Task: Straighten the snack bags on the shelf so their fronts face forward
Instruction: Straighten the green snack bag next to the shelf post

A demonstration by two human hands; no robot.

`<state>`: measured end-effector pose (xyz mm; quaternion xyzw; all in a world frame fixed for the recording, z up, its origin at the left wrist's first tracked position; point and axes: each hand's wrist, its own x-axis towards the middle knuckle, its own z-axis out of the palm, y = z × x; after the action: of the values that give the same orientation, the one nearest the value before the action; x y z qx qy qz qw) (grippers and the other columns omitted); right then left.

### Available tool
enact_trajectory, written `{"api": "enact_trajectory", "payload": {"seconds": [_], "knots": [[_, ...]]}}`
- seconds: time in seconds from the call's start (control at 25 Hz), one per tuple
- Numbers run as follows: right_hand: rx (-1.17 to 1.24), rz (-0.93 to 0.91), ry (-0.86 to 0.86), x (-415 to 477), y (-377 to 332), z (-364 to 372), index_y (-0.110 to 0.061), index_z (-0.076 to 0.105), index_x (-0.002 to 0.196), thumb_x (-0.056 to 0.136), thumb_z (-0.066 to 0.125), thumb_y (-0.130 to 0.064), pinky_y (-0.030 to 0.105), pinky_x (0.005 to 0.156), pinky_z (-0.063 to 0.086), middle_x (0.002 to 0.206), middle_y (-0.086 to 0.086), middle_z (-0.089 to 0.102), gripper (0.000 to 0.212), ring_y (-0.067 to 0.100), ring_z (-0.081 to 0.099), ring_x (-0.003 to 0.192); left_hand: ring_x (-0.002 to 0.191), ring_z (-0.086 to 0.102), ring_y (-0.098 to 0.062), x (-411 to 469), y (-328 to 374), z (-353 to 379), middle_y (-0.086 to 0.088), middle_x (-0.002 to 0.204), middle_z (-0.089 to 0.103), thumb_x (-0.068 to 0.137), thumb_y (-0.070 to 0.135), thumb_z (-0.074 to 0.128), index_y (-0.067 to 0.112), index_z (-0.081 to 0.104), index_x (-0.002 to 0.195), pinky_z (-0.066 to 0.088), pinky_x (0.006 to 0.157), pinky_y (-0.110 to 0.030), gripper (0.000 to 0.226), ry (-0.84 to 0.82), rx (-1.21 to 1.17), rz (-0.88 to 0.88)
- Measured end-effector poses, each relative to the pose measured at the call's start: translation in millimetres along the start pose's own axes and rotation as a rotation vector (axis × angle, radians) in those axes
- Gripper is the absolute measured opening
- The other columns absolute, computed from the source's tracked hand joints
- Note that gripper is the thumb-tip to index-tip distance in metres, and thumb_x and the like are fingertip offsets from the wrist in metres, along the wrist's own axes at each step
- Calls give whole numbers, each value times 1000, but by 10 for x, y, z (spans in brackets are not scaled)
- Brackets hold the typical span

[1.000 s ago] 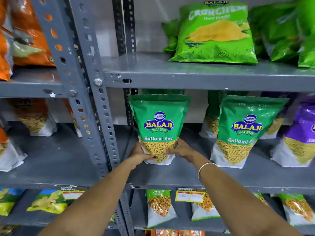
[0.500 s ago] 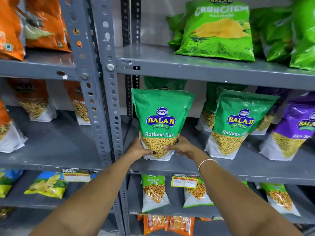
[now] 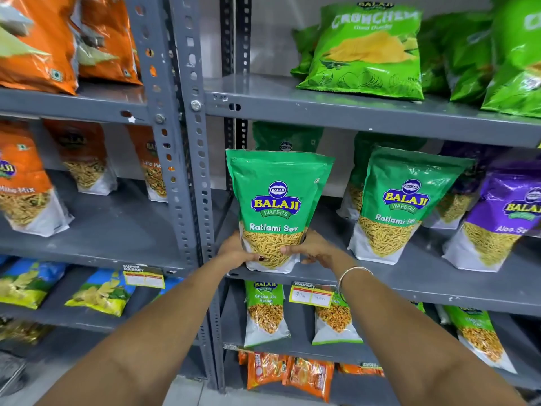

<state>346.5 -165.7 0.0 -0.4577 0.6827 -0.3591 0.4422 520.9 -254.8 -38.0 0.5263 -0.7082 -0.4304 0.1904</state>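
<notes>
A green Ratlami Sev bag (image 3: 278, 197) stands upright at the left end of the middle grey shelf (image 3: 409, 285), front facing me. My left hand (image 3: 234, 250) grips its lower left corner and my right hand (image 3: 313, 249) grips its lower right corner. A second green Ratlami Sev bag (image 3: 401, 203) stands to the right, front forward, slightly tilted. A purple Aloo Sev bag (image 3: 503, 215) leans at the far right. More green bags (image 3: 287, 139) stand behind in shadow.
A perforated grey upright post (image 3: 190, 142) rises just left of the held bag. Green Crunchem chip bags (image 3: 369, 54) lie on the shelf above. Orange bags (image 3: 26, 183) fill the left bay. Smaller bags (image 3: 265, 312) and a price tag (image 3: 311, 295) sit below.
Both hands stay on the bag's lower corners. The view has shifted so the shelves sit further right and lower rows show; the bag stands about the same.
</notes>
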Motion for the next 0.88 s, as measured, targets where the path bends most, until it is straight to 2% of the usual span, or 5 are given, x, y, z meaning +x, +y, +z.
{"api": "enact_trajectory", "payload": {"seconds": [0.2,0.36,0.44,0.72,0.88], "knots": [[-17,-5,45,26,21,26,-8,48,128,77,72,-6,10,48,45,121,10,60,56,-1,53,77,124,53,-28,42,-26,-39,-13,135,56,67,9,80,5,44,129,41,106,-39,72,-30,-4,15],[-63,52,72,73,55,5,-16,48,127,72,78,-22,36,70,55,132,7,58,63,24,56,111,124,53,-27,49,14,-32,-12,134,57,68,8,79,7,44,129,41,106,-36,70,-45,-18,19],[-59,83,72,106,81,-18,-16,48,127,70,79,-24,46,81,55,133,6,58,65,29,54,120,125,52,-27,58,29,-13,-11,134,57,70,6,78,7,43,131,40,105,-34,70,-58,-19,20],[-27,100,53,112,66,-34,-14,51,126,72,78,-18,44,77,55,134,9,57,61,31,52,124,126,51,-26,71,56,-8,-10,137,55,71,8,77,9,40,135,39,103,-31,74,-68,24,29],[-35,122,54,130,99,-66,-16,48,129,69,80,-23,51,87,54,136,9,55,69,32,50,126,125,52,-27,79,69,10,-11,136,56,70,8,78,10,40,133,40,105,-33,74,-74,14,26]]}}
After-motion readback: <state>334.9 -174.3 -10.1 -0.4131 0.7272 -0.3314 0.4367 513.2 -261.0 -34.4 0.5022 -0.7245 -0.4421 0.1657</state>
